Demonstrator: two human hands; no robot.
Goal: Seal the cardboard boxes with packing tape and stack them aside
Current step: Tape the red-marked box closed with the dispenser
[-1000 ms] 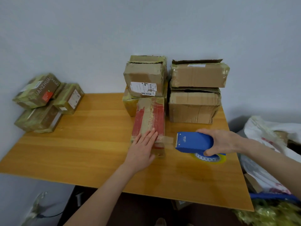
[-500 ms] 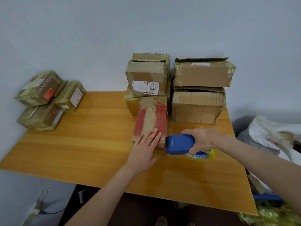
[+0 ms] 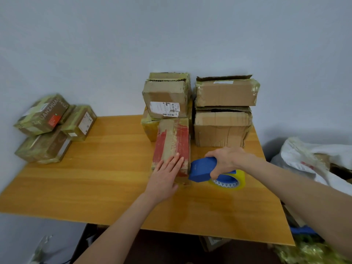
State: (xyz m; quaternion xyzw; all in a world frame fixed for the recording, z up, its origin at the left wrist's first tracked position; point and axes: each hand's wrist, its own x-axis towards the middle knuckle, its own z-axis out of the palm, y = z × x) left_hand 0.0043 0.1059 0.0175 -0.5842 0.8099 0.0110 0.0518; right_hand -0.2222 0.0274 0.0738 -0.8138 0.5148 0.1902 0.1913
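A long red and brown cardboard box (image 3: pixel 172 141) lies on the wooden table (image 3: pixel 106 168) in front of me. My left hand (image 3: pixel 164 178) rests flat on its near end, fingers straight. My right hand (image 3: pixel 226 159) grips a blue tape dispenser (image 3: pixel 202 169) with a yellowish tape roll (image 3: pixel 231 180); the dispenser's front edge is at the box's near right corner. Behind it stand two stacks of worn boxes: one with a shipping label (image 3: pixel 167 100) and one with open flaps (image 3: pixel 225 93) on another (image 3: pixel 221 128).
Three taped boxes (image 3: pixel 45 128) are piled at the table's far left corner against the wall. White bags (image 3: pixel 312 159) with clutter sit off the table's right edge. The wall runs close behind the stacks.
My right hand moved the dispenser left from beside the box until it met the box's near right corner. My left hand stayed on the box.
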